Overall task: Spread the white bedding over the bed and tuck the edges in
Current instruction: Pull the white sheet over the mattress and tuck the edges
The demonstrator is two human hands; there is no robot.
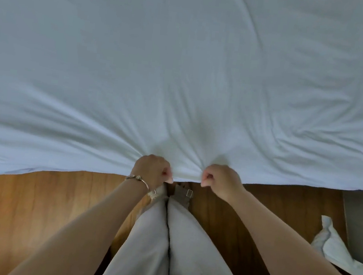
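Now both fists, left hand [152,170] and right hand [220,179], pinch the sheet [184,69] edge at lower centre; uneven pulling could skew it.

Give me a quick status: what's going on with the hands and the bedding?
Left hand and right hand both grip the near edge. White bedding spread, wrinkled, not yet tucked. Nothing blocking.

Arms bare to the frame edge; no sleeves visible. Left wrist: thin metal bangle [140,179], open-ended, two small bead-like knobs at its 9 o'clock end. Legs: light grey trousers [169,245], smooth fabric, dark seam between them. Footwear at 12 o'clock of trousers: brown slipper [182,197] with small square mark; other foot pale, mostly hidden.
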